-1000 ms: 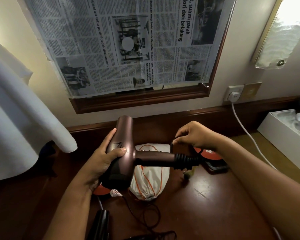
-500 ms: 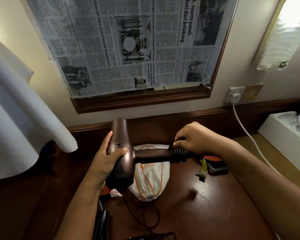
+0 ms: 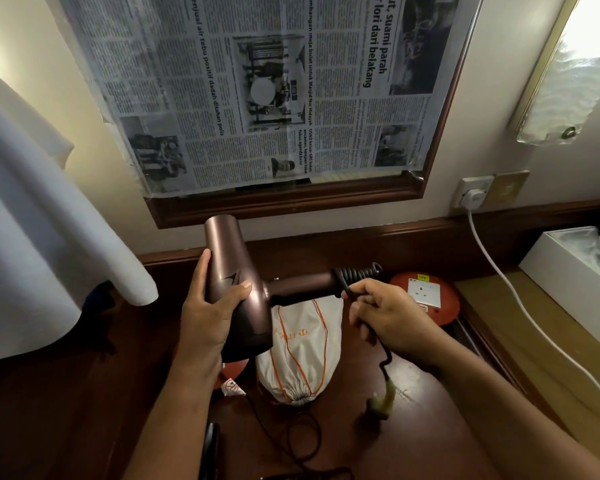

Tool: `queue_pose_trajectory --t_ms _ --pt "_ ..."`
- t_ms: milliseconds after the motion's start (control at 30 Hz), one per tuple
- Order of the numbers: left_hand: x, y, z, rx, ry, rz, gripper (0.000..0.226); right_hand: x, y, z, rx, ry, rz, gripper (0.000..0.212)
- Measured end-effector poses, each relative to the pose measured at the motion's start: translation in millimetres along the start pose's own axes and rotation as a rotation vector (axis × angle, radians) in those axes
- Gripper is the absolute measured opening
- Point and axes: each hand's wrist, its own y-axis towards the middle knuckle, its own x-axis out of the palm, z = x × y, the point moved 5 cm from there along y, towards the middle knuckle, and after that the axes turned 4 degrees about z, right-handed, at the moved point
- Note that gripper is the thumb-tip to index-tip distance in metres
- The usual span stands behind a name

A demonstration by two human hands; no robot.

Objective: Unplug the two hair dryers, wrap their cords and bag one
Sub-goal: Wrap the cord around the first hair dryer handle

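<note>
My left hand (image 3: 208, 320) grips the barrel of a bronze hair dryer (image 3: 234, 271), held above the table with its handle pointing right. Black cord (image 3: 357, 274) is coiled in several turns round the handle's end. My right hand (image 3: 392, 317) pinches the cord just below the coils; the loose end hangs down with its plug (image 3: 383, 398) blurred above the table. A white drawstring bag (image 3: 300, 355) with orange cords lies under the dryer. A second black dryer (image 3: 210, 452) shows only partly at the bottom edge, its thin cord (image 3: 302, 434) looped on the table.
A red extension reel (image 3: 426, 294) with a white socket sits behind my right hand. A white plug (image 3: 473, 199) in the wall socket trails a white cable across the right ledge, by a white tray (image 3: 575, 285). White cloth (image 3: 32, 237) hangs at left. Newspaper covers the mirror.
My right hand has come from above the handle's end to below it, drawing the cord round. The plug has swung lower and toward me. The dryer has shifted slightly up.
</note>
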Motion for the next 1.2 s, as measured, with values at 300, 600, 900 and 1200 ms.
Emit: queue_pose_trajectory --t_ms 300,600,900,1200 --pt "3.9 -4.8 11.5 -0.073 -0.121 0.009 0.076 20.1 -8.1 22.4 0.082 0.384 0.076 0.042" --pt "7.2 -4.2 13.1 -0.149 -0.172 -0.037 0.073 33.5 -7.6 38.7 0.056 0.545 -0.047 0.021" --pt "11.5 -6.6 16.1 -0.198 -0.124 -0.134 0.103 24.6 -0.5 59.5 0.141 0.438 0.003 0.036" --pt "12.2 -9.7 17.3 -0.287 -0.179 -0.218 0.084 7.4 16.2 55.8 0.058 0.433 -0.093 0.029"
